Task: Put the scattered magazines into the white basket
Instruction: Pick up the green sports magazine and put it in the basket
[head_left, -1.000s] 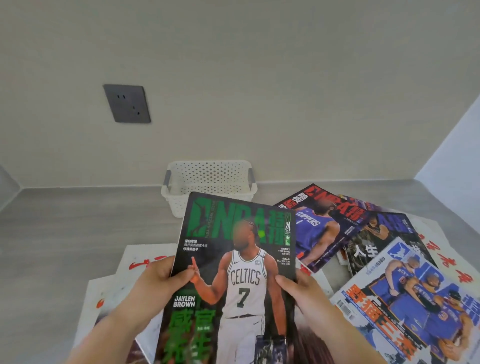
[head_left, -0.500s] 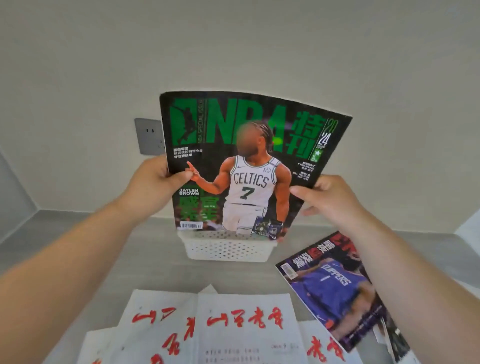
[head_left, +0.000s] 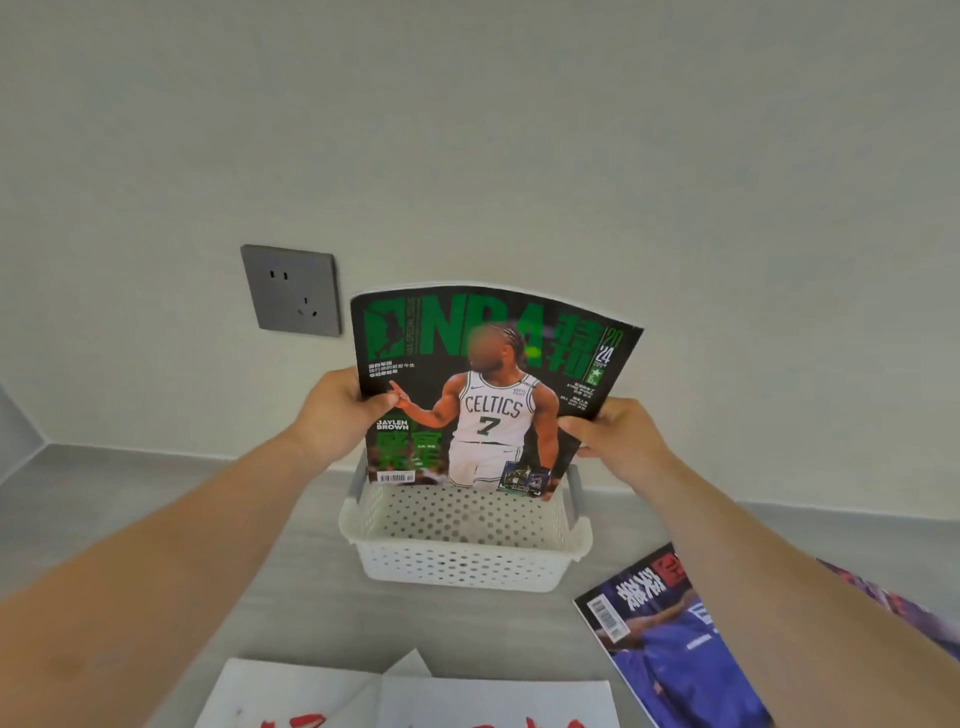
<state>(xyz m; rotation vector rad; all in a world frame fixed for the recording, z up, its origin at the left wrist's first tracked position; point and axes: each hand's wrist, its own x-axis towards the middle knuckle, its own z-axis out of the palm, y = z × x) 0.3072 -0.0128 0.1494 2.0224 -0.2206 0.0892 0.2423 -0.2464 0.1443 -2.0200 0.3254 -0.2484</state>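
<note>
Upright, green magazine (head_left: 488, 389) (edges pinched) between left hand (head_left: 332, 410), right hand (head_left: 618, 436).

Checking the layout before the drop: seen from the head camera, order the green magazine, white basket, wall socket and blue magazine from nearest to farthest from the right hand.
1. Green magazine: held in the right hand.
2. White basket: just below, to its left.
3. Blue magazine: lying below on the counter.
4. Wall socket: far left, on the wall.

Green-and-black magazine (head_left: 488, 395), centre; white perforated basket (head_left: 462, 551) below; blue magazine (head_left: 680, 649) lower right; grey surface (head_left: 130, 499); grey socket (head_left: 291, 290).
</note>
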